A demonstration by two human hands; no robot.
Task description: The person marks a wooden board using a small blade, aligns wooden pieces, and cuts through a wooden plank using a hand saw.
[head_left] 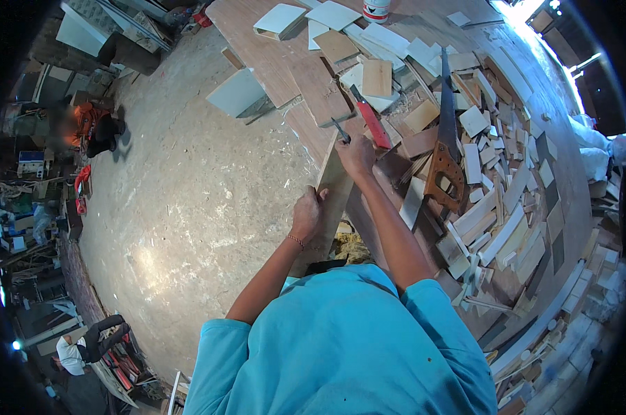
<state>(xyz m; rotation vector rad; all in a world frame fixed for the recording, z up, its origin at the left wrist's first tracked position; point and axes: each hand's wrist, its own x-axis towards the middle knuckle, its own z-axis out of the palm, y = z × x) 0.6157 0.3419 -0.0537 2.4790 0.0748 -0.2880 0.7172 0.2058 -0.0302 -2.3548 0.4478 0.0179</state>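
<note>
Right hand point(356, 155) closed around small dark-tipped tool point(339, 130), tip at far end of plank point(333, 200). Left hand point(306, 214) pressed on plank's left edge, fingers curled over it; plank lies along desk point(257, 48) edge, near body.

Risks, judged: tool slipping off plank end toward left hand; plank shifting if left grip loosens; handsaw point(446, 149) just right of forearm, teeth near elbow swing; offcuts point(493, 200) crowding, could snag.

Count: one plank, one handsaw, one red-handled tool point(372, 123), one white jar point(376, 10), offcuts too many to count.
</note>
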